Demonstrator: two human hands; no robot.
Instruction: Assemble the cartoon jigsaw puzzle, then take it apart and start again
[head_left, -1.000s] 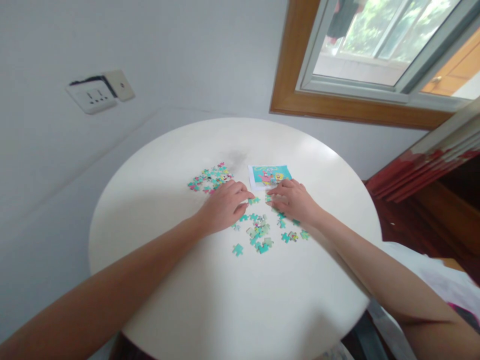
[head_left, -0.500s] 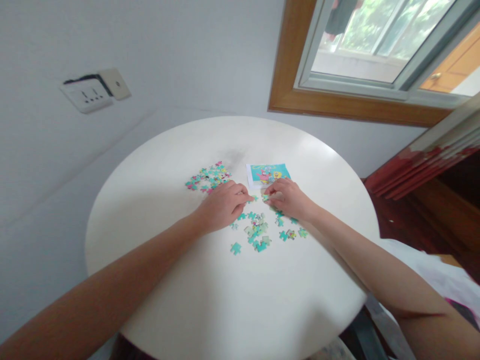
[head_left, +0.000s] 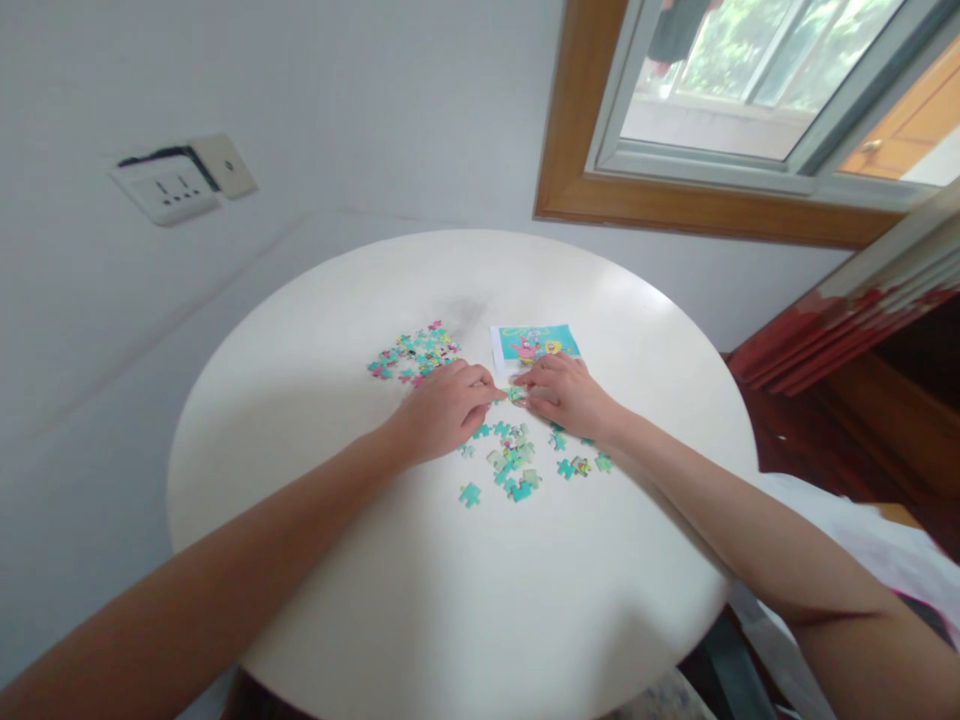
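Small green jigsaw puzzle pieces lie between my fingertips, just below a cartoon picture card. My left hand is closed, its index finger pressing the left end of those pieces. From the other side, my right hand pinches a puzzle piece up against them, fingers bent; its fingers partly cover the piece. Nearer to me lie several loose green puzzle pieces, some overlapping, and a lone teal piece. Behind my left hand is a heap of mixed teal and pink puzzle pieces.
Everything lies on a round white table. A wall with a socket stands behind and to the left. A wood-framed window is at the upper right, with a red and white curtain beside it.
My right hand has moved left with its puzzle piece, closing the gap to the pieces at my left fingertips. My left hand has stayed nearly in place.
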